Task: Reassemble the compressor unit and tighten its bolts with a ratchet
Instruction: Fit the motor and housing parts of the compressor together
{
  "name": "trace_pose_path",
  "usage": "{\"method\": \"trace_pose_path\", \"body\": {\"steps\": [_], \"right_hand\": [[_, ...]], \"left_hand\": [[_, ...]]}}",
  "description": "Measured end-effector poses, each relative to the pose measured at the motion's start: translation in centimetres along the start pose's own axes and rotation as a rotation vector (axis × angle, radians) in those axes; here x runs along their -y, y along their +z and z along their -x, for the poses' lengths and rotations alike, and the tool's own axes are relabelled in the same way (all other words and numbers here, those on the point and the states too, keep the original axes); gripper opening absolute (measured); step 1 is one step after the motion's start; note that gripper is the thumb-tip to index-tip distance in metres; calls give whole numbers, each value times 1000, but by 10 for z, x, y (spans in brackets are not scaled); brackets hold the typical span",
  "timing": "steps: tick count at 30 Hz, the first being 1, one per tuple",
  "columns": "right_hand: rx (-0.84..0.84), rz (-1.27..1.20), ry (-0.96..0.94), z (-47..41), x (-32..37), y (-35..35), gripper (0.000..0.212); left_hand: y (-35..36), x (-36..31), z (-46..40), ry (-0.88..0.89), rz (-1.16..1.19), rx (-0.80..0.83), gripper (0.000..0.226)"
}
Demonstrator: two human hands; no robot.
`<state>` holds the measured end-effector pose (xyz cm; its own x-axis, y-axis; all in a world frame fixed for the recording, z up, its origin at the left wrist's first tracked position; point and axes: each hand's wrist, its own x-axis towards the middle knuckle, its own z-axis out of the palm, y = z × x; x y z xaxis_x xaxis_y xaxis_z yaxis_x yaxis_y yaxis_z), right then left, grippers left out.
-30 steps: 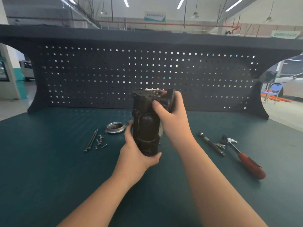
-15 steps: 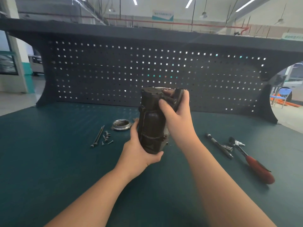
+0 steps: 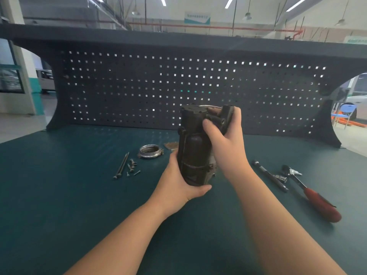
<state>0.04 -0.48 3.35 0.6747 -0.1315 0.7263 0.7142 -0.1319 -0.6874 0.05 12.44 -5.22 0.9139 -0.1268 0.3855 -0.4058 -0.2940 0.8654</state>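
Note:
I hold the dark, grimy compressor body [image 3: 193, 147] upright above the green bench. My left hand [image 3: 178, 185] cups its lower end from below and the left. My right hand [image 3: 226, 143] grips the upper part from the right, thumb across the front. A metal ring cover [image 3: 150, 151] lies on the mat to the left of the unit. Two long bolts [image 3: 121, 165] and several small screws [image 3: 132, 167] lie further left. The red-handled ratchet [image 3: 311, 195] rests on the mat at the right.
An extension bar [image 3: 268, 175] and a socket [image 3: 282, 178] lie between the ratchet and my right arm. A small brownish gasket piece [image 3: 170, 145] sits behind the unit. A dark pegboard [image 3: 178, 86] closes off the back of the bench [image 3: 59, 195].
The compressor stays in both hands with the same grip. It sits slightly to the right in view and has tilted a little; the camera has shifted.

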Motion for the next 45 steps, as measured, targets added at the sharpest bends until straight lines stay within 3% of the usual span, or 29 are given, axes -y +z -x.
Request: {"method": "trace_pose_path", "body": {"steps": [11,13,15,16,18,20,21,24,27,34,37,40,42,45], "right_hand": [[85,-63,2,-5,-4,-9,21],[89,-71,-5,-5,-4,-9,24],[87,-80,-14,-4,-2,-9,27],[85,-85,-15,-4,-1,-9,28],[87,-87,-3,-5,-2,-9,26],[81,-80,1,-5,-3,-9,25],[77,-76,-1,-5,-4,-9,24],[68,-71,-2,-5,-4,-8,23],[64,-62,-3,-4,-4,-8,23],[53,-33,18,-5,-6,-8,20],[52,-33,28,-5,-4,-8,20],[41,-12,33,-5,-2,-9,19],[39,10,44,-5,-2,-8,17],[38,24,67,-5,-1,-8,16]], "left_hand": [[-1,-2,-6,14,-20,12,93],[-9,-7,-4,8,6,94,96],[-23,-9,-4,-4,99,177,80],[-33,-9,-7,6,110,149,59],[-60,-2,-24,11,-40,-115,12],[-96,9,-45,-93,-382,-368,11],[-114,15,-54,-172,-538,-391,12],[-145,37,-71,-351,-830,-135,15],[-140,54,-72,-327,-928,85,13],[-130,62,-70,-297,-1017,80,7],[-126,52,-67,-248,-1003,18,9],[-128,18,-62,-13,-903,-255,12],[-128,-18,-44,170,-697,-436,9],[-114,-67,-4,357,-248,-443,24]]}}
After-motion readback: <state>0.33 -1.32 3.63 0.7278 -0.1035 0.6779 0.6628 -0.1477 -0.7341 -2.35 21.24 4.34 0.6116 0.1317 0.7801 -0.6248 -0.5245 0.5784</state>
